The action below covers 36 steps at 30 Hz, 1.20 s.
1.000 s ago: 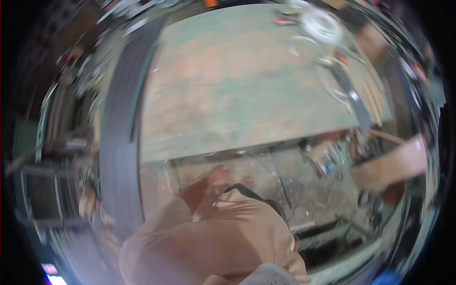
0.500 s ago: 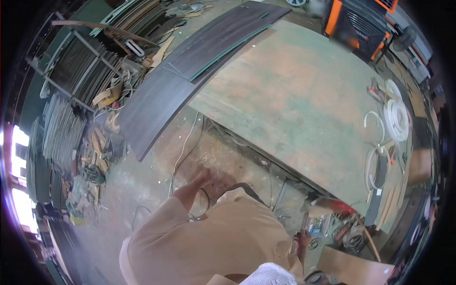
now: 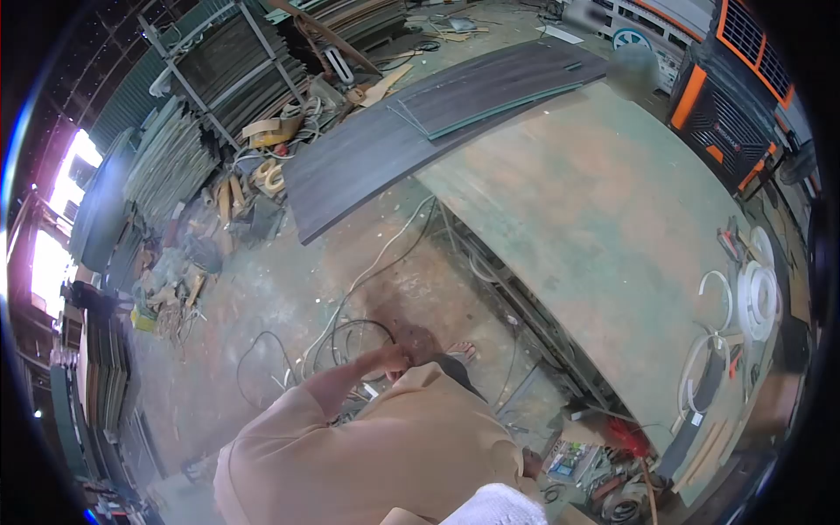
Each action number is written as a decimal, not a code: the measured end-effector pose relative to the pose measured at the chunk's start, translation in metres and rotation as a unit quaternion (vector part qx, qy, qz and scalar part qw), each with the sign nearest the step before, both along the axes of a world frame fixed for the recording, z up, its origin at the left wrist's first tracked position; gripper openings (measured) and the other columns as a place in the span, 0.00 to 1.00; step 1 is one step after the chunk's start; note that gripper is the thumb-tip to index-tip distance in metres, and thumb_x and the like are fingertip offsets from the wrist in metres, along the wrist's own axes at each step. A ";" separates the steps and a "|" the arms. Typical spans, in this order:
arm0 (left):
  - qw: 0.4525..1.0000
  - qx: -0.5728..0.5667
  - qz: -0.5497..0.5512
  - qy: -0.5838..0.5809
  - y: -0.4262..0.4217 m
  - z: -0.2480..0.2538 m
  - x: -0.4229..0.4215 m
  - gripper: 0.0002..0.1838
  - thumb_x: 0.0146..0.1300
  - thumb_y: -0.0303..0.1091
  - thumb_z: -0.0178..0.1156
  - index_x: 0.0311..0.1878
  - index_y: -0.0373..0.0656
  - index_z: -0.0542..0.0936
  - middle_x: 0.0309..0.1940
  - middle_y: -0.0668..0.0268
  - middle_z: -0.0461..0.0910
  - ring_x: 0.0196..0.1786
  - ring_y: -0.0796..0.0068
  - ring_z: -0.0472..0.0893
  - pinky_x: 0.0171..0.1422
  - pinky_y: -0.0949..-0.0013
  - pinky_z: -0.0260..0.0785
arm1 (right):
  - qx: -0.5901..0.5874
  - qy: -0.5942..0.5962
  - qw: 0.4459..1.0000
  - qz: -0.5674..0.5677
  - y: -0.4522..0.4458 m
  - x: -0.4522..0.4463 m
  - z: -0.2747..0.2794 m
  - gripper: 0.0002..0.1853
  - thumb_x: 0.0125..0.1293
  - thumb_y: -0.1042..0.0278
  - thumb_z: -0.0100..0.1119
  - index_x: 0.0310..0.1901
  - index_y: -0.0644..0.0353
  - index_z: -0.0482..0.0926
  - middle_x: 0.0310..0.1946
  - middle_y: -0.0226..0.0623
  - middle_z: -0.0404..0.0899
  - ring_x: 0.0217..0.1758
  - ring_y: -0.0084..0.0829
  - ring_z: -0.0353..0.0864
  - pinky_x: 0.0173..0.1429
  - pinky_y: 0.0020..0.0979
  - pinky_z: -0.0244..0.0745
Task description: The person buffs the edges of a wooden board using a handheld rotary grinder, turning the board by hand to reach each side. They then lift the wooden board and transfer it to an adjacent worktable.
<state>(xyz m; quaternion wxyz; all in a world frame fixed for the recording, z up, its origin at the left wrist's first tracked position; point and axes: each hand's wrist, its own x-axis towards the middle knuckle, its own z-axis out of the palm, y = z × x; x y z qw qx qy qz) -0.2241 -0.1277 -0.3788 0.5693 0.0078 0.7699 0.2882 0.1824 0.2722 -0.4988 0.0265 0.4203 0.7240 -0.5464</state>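
My left hand (image 3: 395,358) hangs low in front of my body, beside the dark trousers. Its fingers look curled, and a small pale bit shows just under them, too small to name. Black and white cables (image 3: 353,289) run over the floor near that hand. On my other side, my right hand (image 3: 530,462) is mostly covered by the beige shirt (image 3: 411,442), so its fingers do not show. Close by it are a colourful printed box (image 3: 573,461) and a red item (image 3: 628,436) under the table edge.
A large greenish worktable (image 3: 577,227) fills the right, with white edging rolls (image 3: 758,302) on it. Dark boards (image 3: 367,171) lie along its far left side. An orange and black machine (image 3: 722,131) stands behind. Stacked panels (image 3: 171,162) and scraps line the left.
The view has swung left and up, so the table and boards sit further right. My left hand has drawn in toward my body. Less of my right hand shows now.
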 end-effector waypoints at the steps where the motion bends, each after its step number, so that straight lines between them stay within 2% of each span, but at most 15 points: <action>1: 1.000 -0.005 0.000 0.003 -0.006 0.007 0.002 0.15 0.62 0.35 0.64 0.50 0.43 0.87 0.37 0.56 0.89 0.37 0.63 0.91 0.38 0.57 0.86 | 0.057 0.035 0.996 0.052 -0.007 0.004 -0.006 0.13 0.64 0.62 0.64 0.28 0.62 0.77 0.20 0.36 0.79 0.17 0.30 0.77 0.18 0.38 0.71; 9: 0.998 -0.034 0.023 0.040 -0.056 0.008 0.012 0.13 0.64 0.38 0.63 0.48 0.45 0.88 0.34 0.59 0.88 0.33 0.64 0.89 0.36 0.62 0.84 | -0.131 -0.043 0.985 -0.105 -0.034 0.006 0.014 0.17 0.69 0.59 0.62 0.27 0.61 0.75 0.14 0.34 0.70 0.14 0.33 0.74 0.15 0.39 0.69; 15: 0.979 -0.068 0.194 0.016 -0.076 -0.021 -0.030 0.15 0.72 0.43 0.61 0.49 0.42 0.88 0.33 0.61 0.88 0.35 0.63 0.88 0.42 0.61 0.84 | 0.188 -0.095 0.968 0.139 -0.002 -0.017 -0.056 0.18 0.70 0.50 0.60 0.30 0.55 0.84 0.22 0.38 0.82 0.22 0.36 0.83 0.21 0.42 0.77; 17: 0.823 0.371 0.309 0.300 -0.094 -0.118 -0.045 0.21 0.79 0.47 0.52 0.58 0.41 0.85 0.42 0.57 0.89 0.44 0.57 0.88 0.50 0.56 0.82 | 0.293 -0.122 0.926 0.204 0.018 -0.003 -0.074 0.19 0.71 0.47 0.59 0.32 0.53 0.87 0.25 0.39 0.85 0.24 0.38 0.85 0.23 0.43 0.79; 18: 0.916 0.064 -0.024 0.396 -0.086 -0.070 -0.081 0.27 0.83 0.49 0.43 0.71 0.40 0.76 0.55 0.48 0.85 0.61 0.50 0.84 0.65 0.54 0.75 | 0.301 -0.132 0.924 0.194 0.022 -0.015 -0.073 0.19 0.71 0.47 0.59 0.32 0.53 0.87 0.25 0.39 0.85 0.24 0.38 0.85 0.23 0.43 0.79; 20: 0.908 0.093 0.222 0.342 0.013 0.122 -0.109 0.32 0.84 0.50 0.41 0.79 0.35 0.62 0.71 0.40 0.72 0.79 0.45 0.66 0.82 0.58 0.56 | 0.099 -0.051 0.994 0.010 0.027 -0.062 -0.058 0.14 0.68 0.50 0.64 0.45 0.50 0.86 0.31 0.35 0.84 0.33 0.36 0.86 0.29 0.46 0.79; 21: 0.849 0.227 0.219 0.425 0.031 0.125 -0.127 0.33 0.84 0.50 0.41 0.81 0.39 0.60 0.79 0.43 0.63 0.83 0.49 0.59 0.86 0.58 0.49 | -0.002 -0.004 0.996 -0.088 0.029 -0.091 -0.046 0.16 0.66 0.52 0.66 0.52 0.49 0.85 0.34 0.32 0.84 0.37 0.35 0.86 0.32 0.47 0.79; 22: 0.820 0.286 0.211 0.449 0.054 0.141 -0.145 0.34 0.83 0.49 0.43 0.83 0.40 0.57 0.83 0.46 0.55 0.86 0.52 0.52 0.89 0.58 0.41 | -0.025 0.093 0.992 -0.079 0.007 -0.129 -0.027 0.30 0.77 0.28 0.39 0.39 0.47 0.79 0.25 0.29 0.71 0.33 0.32 0.73 0.42 0.38 0.73; 24: 0.767 0.327 0.158 0.529 0.093 0.170 -0.165 0.34 0.82 0.47 0.45 0.83 0.38 0.57 0.83 0.47 0.54 0.86 0.51 0.52 0.89 0.55 0.38 | -0.316 -0.040 0.912 -0.258 0.003 -0.232 -0.027 0.43 0.73 0.18 0.33 0.58 0.55 0.75 0.33 0.27 0.74 0.30 0.29 0.70 0.37 0.37 0.70; 25: 0.741 0.351 0.118 0.560 0.113 0.172 -0.166 0.34 0.81 0.46 0.47 0.83 0.39 0.57 0.83 0.48 0.54 0.86 0.50 0.52 0.89 0.52 0.37 | -0.295 0.171 0.906 -0.248 -0.023 -0.305 -0.037 0.45 0.72 0.17 0.37 0.64 0.56 0.74 0.35 0.26 0.73 0.32 0.30 0.72 0.40 0.37 0.71; 28: 0.712 0.403 0.005 0.575 0.140 0.107 -0.133 0.37 0.78 0.50 0.49 0.83 0.43 0.58 0.83 0.50 0.55 0.86 0.51 0.53 0.88 0.40 0.35 | -0.515 0.280 0.789 -0.182 -0.149 -0.507 0.220 0.41 0.81 0.32 0.38 0.77 0.63 0.65 0.71 0.45 0.74 0.62 0.37 0.78 0.70 0.40 0.70; 29: 0.707 0.451 0.043 0.543 0.130 0.085 -0.122 0.37 0.77 0.52 0.49 0.82 0.43 0.60 0.83 0.51 0.55 0.86 0.53 0.53 0.87 0.37 0.35 | -0.384 0.297 0.870 -0.091 -0.155 -0.516 0.247 0.41 0.81 0.33 0.41 0.76 0.66 0.65 0.70 0.51 0.74 0.68 0.43 0.76 0.75 0.43 0.66; 32: 0.866 0.072 -0.370 0.330 0.029 -0.007 -0.130 0.33 0.76 0.60 0.48 0.76 0.54 0.72 0.76 0.56 0.69 0.81 0.48 0.62 0.85 0.33 0.35 | -0.121 0.355 0.925 0.054 -0.130 -0.519 0.323 0.37 0.81 0.40 0.47 0.74 0.69 0.66 0.69 0.56 0.74 0.73 0.49 0.76 0.78 0.44 0.64; 34: 0.917 0.136 -0.274 0.257 -0.065 -0.095 -0.104 0.26 0.70 0.49 0.62 0.69 0.54 0.80 0.62 0.55 0.82 0.66 0.47 0.79 0.73 0.48 0.68 | 0.023 0.338 0.937 0.084 -0.104 -0.502 0.327 0.31 0.80 0.48 0.54 0.70 0.66 0.72 0.65 0.51 0.80 0.69 0.46 0.81 0.73 0.40 0.70; 36: 0.948 0.052 -0.189 0.249 -0.113 -0.055 -0.080 0.26 0.68 0.50 0.64 0.65 0.48 0.83 0.57 0.49 0.85 0.60 0.44 0.83 0.68 0.52 0.73 | 0.105 0.227 0.965 0.073 -0.076 -0.477 0.311 0.29 0.77 0.47 0.58 0.67 0.65 0.76 0.57 0.49 0.85 0.63 0.43 0.84 0.68 0.39 0.75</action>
